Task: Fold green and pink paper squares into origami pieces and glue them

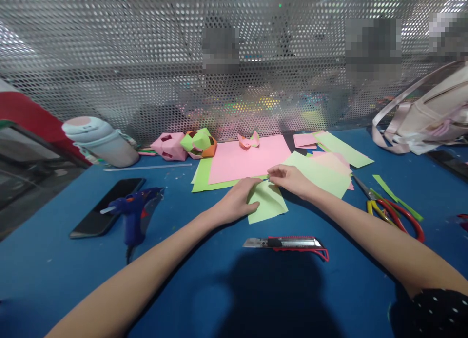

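A small square of light green paper (268, 204) lies in front of me with a slight crease. My left hand (239, 199) holds it at its left side, the thumb on the left edge and the fingers curled over the upper corner. At the top edge my right hand (287, 178) has its fingertips pinched together on the paper. Just below the square lies a utility knife (287, 242) with a red frame and its blade pointing left. Pink sheets (252, 158) over green ones lie beyond my hands. A larger light green sheet (318, 175) is beyond my right wrist.
On the left are a blue glue gun (131, 214), a black phone (109, 206) and a bottle (102, 140). Folded paper shapes (170, 146) stand by the perforated metal screen (164, 84). Scissors (387, 211) lie by my right forearm; a bag (435, 106) sits back right.
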Action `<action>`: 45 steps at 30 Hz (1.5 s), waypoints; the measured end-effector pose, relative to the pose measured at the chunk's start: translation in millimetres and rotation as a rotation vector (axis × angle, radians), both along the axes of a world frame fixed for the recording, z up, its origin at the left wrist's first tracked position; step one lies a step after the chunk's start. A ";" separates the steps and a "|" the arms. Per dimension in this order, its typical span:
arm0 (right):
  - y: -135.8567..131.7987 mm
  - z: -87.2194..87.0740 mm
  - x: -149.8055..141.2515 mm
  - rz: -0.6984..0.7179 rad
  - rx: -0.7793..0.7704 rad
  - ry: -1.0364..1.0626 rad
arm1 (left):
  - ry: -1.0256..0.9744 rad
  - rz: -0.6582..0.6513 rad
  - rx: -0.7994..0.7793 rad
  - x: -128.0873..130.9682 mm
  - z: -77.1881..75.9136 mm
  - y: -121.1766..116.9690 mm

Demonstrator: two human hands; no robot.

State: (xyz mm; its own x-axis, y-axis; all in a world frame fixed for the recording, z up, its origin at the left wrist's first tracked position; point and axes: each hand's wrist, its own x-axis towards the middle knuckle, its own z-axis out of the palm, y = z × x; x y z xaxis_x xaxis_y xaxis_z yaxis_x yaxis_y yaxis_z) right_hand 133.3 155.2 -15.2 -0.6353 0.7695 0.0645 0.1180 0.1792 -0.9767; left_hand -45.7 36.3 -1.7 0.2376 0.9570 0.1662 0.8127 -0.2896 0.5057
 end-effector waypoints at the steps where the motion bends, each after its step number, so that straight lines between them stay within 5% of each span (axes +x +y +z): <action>1: -0.8 0.3 -0.1 0.005 0.004 -0.017 | 0.001 -0.001 -0.006 0.2 0.3 -0.2; 22: 9.2 -5.6 -0.8 0.011 0.258 -0.191 | 0.011 -0.017 -0.029 1.4 1.5 0.8; 34: -5.4 9.5 -0.1 -0.015 0.143 -0.065 | -0.068 0.004 0.044 -2.4 -8.6 4.9; 39: -18.3 16.9 8.6 0.106 0.114 -0.085 | -0.074 0.027 0.060 -2.2 -12.8 4.8; 45: -28.3 24.3 15.3 0.131 0.303 -0.223 | -0.157 0.012 0.070 -3.4 -11.1 2.0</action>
